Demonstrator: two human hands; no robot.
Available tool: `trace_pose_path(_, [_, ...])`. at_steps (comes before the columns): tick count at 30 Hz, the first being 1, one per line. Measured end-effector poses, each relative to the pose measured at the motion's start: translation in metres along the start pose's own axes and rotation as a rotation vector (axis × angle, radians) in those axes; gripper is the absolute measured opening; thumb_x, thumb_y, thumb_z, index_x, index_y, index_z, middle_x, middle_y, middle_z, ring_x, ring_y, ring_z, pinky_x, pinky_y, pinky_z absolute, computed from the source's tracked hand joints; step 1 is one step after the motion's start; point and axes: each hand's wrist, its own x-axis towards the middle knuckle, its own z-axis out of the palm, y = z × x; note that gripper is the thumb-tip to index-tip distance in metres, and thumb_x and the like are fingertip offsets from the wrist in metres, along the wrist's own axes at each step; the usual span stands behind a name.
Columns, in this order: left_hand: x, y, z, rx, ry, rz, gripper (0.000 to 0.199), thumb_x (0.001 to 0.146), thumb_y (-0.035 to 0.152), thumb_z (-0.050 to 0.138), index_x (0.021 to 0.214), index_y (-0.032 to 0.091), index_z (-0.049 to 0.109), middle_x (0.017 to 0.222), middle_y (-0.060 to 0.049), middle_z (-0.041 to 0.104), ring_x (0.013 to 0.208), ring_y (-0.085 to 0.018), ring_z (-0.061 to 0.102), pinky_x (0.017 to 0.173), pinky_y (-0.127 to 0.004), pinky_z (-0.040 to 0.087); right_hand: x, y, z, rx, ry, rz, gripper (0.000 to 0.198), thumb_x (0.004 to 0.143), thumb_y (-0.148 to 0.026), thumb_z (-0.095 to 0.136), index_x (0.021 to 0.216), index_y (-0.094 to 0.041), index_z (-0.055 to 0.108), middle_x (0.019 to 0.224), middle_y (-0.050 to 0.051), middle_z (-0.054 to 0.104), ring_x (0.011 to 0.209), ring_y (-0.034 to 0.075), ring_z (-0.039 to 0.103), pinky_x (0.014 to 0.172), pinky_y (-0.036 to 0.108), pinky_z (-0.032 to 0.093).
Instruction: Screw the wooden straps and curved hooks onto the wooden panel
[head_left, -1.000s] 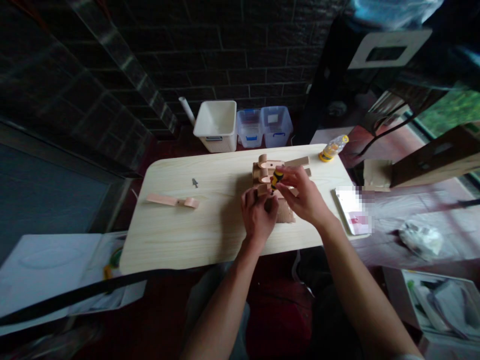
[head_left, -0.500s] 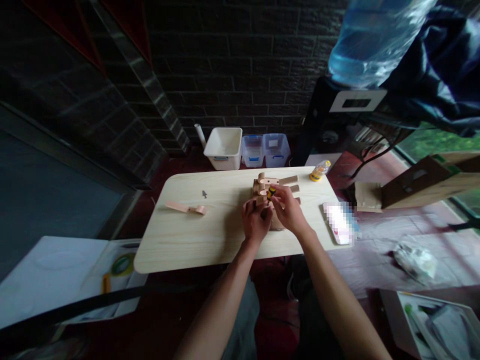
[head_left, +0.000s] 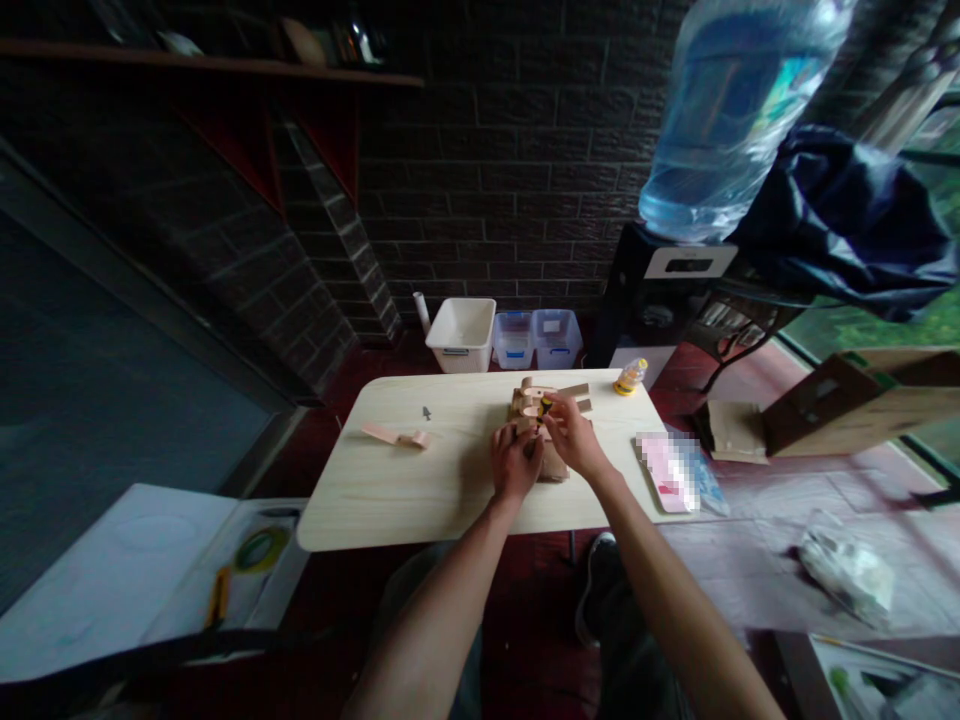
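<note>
My right hand [head_left: 571, 434] is closed round a short screwdriver [head_left: 545, 407] with a yellow and black handle. Its lower end points down at a group of light brown strap-like pieces [head_left: 555, 464] on the table. My left hand [head_left: 516, 460] presses against the near left side of these pieces, fingers bent together; what lies between them is too small to make out. Several of the strips stick out to the right beyond my hands. Further left lies a single strip with a loop at one end [head_left: 397, 436], and beyond it a small dark grey piece [head_left: 427, 412].
The pale wooden table [head_left: 352, 500] carries a clear bottle with a yellow base [head_left: 631, 377] and a pink flat item [head_left: 664, 470] at its right. Plastic bins [head_left: 461, 340] stand behind it, beside a water dispenser [head_left: 637, 290]. An open white case [head_left: 277, 560] sits left.
My head view has tilted up, so the table sits lower and a wall shelf shows at top left. Both hands stay at the brown pieces, the screwdriver still in the right.
</note>
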Motion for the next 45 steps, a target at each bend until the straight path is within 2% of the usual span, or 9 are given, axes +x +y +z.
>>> trace_pose_path(3, [-0.003, -0.003, 0.004, 0.010, -0.024, 0.002, 0.022, 0.102, 0.035, 0.064, 0.115, 0.025, 0.080, 0.129, -0.014, 0.073, 0.126, -0.032, 0.064, 0.111, -0.053, 0.053, 0.001, 0.002, -0.002, 0.022, -0.020, -0.005, 0.038, 0.105, -0.036, 0.056, 0.141, -0.026, 0.055, 0.115, 0.011, 0.077, 0.099, 0.025, 0.080, 0.090, 0.049, 0.070])
trace_pose_path(6, [-0.005, -0.006, 0.008, 0.017, -0.042, 0.010, 0.026, 0.101, 0.030, 0.064, 0.123, 0.026, 0.076, 0.143, -0.013, 0.069, 0.140, -0.033, 0.060, 0.117, -0.055, 0.052, 0.001, 0.003, -0.001, 0.054, -0.037, -0.020, 0.039, 0.105, -0.035, 0.057, 0.142, -0.026, 0.054, 0.127, 0.014, 0.076, 0.110, 0.028, 0.079, 0.091, 0.051, 0.070])
trace_pose_path(10, [-0.006, -0.011, 0.012, 0.022, -0.061, 0.021, 0.031, 0.101, 0.027, 0.063, 0.130, 0.025, 0.074, 0.149, -0.014, 0.066, 0.148, -0.034, 0.055, 0.120, -0.055, 0.052, 0.003, 0.006, 0.001, 0.106, -0.059, -0.040, 0.040, 0.105, -0.033, 0.058, 0.144, -0.026, 0.053, 0.131, 0.016, 0.076, 0.116, 0.028, 0.078, 0.098, 0.053, 0.068])
trace_pose_path(13, [-0.008, -0.012, 0.015, 0.021, -0.063, 0.015, 0.032, 0.102, 0.026, 0.062, 0.131, 0.024, 0.074, 0.151, -0.014, 0.065, 0.150, -0.034, 0.054, 0.121, -0.056, 0.052, 0.006, 0.010, 0.000, 0.133, -0.073, -0.043, 0.040, 0.105, -0.034, 0.059, 0.144, -0.026, 0.055, 0.133, 0.016, 0.076, 0.117, 0.027, 0.078, 0.102, 0.052, 0.066])
trace_pose_path(20, [-0.010, -0.011, 0.018, 0.009, -0.048, -0.001, 0.029, 0.102, 0.027, 0.064, 0.128, 0.025, 0.077, 0.153, -0.014, 0.063, 0.150, -0.034, 0.054, 0.120, -0.055, 0.054, 0.005, 0.015, -0.004, 0.151, -0.069, -0.023, 0.038, 0.105, -0.036, 0.061, 0.142, -0.026, 0.056, 0.123, 0.014, 0.078, 0.108, 0.027, 0.081, 0.094, 0.049, 0.069])
trace_pose_path(28, [-0.011, -0.015, 0.022, -0.006, -0.010, 0.020, 0.029, 0.105, 0.027, 0.063, 0.129, 0.022, 0.078, 0.153, -0.016, 0.064, 0.150, -0.034, 0.055, 0.122, -0.055, 0.053, -0.001, 0.019, -0.003, 0.191, -0.053, -0.057, 0.037, 0.108, -0.036, 0.057, 0.144, -0.028, 0.052, 0.134, 0.015, 0.075, 0.124, 0.027, 0.076, 0.105, 0.051, 0.065])
trace_pose_path(32, [-0.012, -0.017, 0.026, -0.004, 0.006, 0.038, 0.030, 0.106, 0.028, 0.062, 0.131, 0.023, 0.077, 0.150, -0.015, 0.066, 0.150, -0.032, 0.055, 0.122, -0.053, 0.053, 0.001, 0.027, -0.002, 0.191, -0.050, -0.072, 0.037, 0.109, -0.039, 0.058, 0.144, -0.031, 0.052, 0.130, 0.013, 0.077, 0.121, 0.027, 0.077, 0.104, 0.050, 0.066])
trace_pose_path(39, [-0.011, -0.019, 0.027, 0.014, 0.021, 0.058, 0.036, 0.107, 0.027, 0.059, 0.142, 0.027, 0.071, 0.150, -0.013, 0.067, 0.149, -0.032, 0.056, 0.119, -0.054, 0.055, 0.007, 0.027, 0.000, 0.144, -0.021, -0.072, 0.036, 0.106, -0.041, 0.062, 0.141, -0.032, 0.059, 0.136, 0.012, 0.075, 0.105, 0.026, 0.080, 0.093, 0.048, 0.070])
trace_pose_path(45, [-0.010, -0.018, 0.024, 0.029, 0.013, 0.073, 0.033, 0.107, 0.027, 0.060, 0.137, 0.025, 0.073, 0.145, -0.015, 0.069, 0.148, -0.033, 0.058, 0.118, -0.056, 0.055, 0.011, 0.021, 0.000, 0.151, -0.038, -0.101, 0.038, 0.107, -0.038, 0.060, 0.144, -0.030, 0.057, 0.138, 0.013, 0.073, 0.118, 0.026, 0.077, 0.102, 0.047, 0.067])
